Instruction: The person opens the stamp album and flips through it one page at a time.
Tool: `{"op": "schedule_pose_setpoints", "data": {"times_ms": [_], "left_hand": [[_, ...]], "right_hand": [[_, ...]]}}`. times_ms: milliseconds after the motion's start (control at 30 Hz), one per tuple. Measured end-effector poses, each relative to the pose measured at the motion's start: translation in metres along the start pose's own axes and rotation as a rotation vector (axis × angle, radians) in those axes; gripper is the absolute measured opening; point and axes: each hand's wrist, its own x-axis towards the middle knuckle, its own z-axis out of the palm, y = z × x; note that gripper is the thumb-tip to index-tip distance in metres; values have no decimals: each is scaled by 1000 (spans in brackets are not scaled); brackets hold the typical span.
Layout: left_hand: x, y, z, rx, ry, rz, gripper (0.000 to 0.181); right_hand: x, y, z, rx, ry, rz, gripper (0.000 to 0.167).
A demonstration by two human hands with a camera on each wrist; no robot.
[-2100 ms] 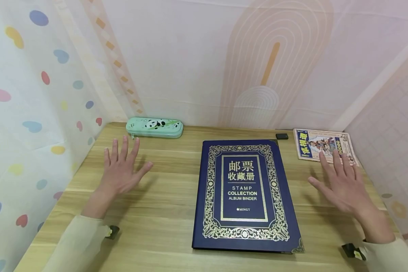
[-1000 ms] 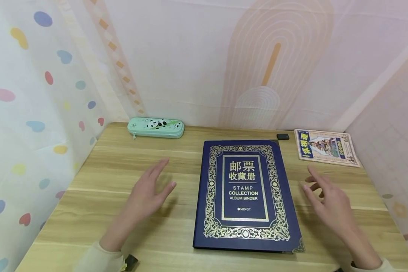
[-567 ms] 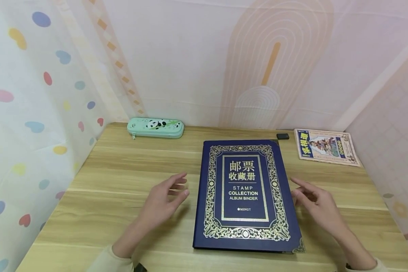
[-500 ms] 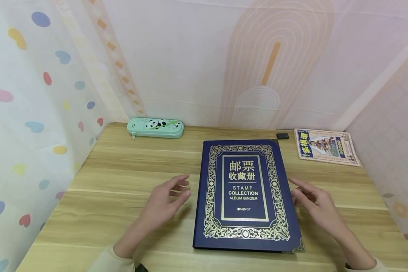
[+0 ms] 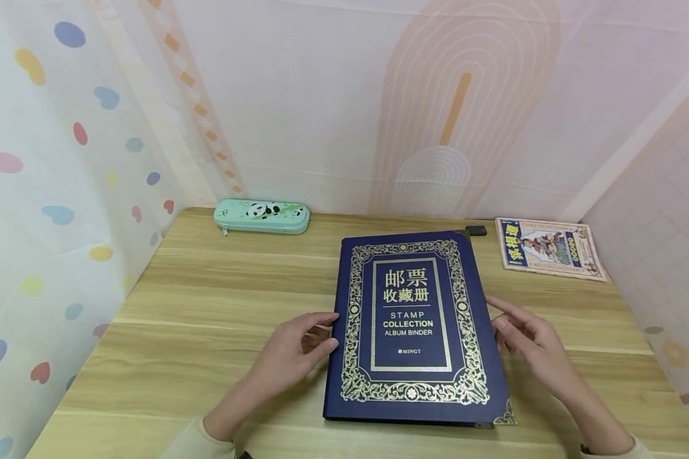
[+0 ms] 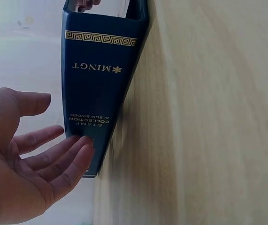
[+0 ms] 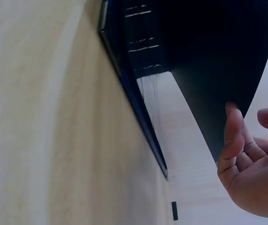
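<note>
A dark blue stamp album (image 5: 410,347) with gold ornament lies on the wooden table (image 5: 178,306), its front cover raised a little along the right side. My left hand (image 5: 289,354) is at the spine; in the left wrist view its relaxed fingertips touch the album's spine (image 6: 91,84) and the thumb stands apart. At the opposite edge, my right hand (image 5: 536,347) has its fingers curled under the cover. The right wrist view shows those fingers (image 7: 233,136) against the cover's dark inner side (image 7: 213,56), with the thumb outside and dark binder pages below.
A mint green pencil case (image 5: 261,217) with a panda on it lies at the back left. Behind the album's right corner is a small black object (image 5: 477,230). An illustrated booklet (image 5: 551,248) lies at the back right, near the curtain wall (image 5: 654,191).
Both hands have come down and inward from wide apart to the album's sides. The left has reached the spine, and the right has lifted the cover's edge slightly.
</note>
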Motion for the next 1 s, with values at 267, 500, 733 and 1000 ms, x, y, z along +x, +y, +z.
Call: {"op": "schedule_pose_setpoints", "data": {"times_ms": [267,500,733,1000], "left_hand": [[0,3,1,115,37,37,46],[5,20,-4,303,67,157,51],[8,60,-4,256,35,291,47],[16,97,5,123,10,558,49]], "right_hand": [[11,-14,0,198,-24,-32,45],[23,-23,4,507,-174,-177,52],[34,-32,17,760,-323,-298,56],[48,-51,37,957,-426,-356,62]]}}
